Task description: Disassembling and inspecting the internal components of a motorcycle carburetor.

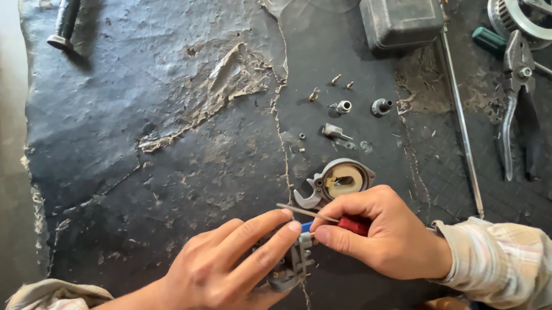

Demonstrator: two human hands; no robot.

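A small grey part (292,264) is gripped by the left hand (217,277), a red-handled screwdriver (338,222) by the right hand (383,236); a slipped tip could gouge a finger.

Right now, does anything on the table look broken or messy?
Yes. The black mat is cracked and peeling, with pale torn patches near its middle. Small screws and fittings lie scattered loose above the round metal part, beyond both hands.

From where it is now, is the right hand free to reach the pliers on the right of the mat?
Probably not at once: the right hand is gripping a red-handled screwdriver. Otherwise the mat between it and the pliers looks unobstructed apart from a thin metal rod.
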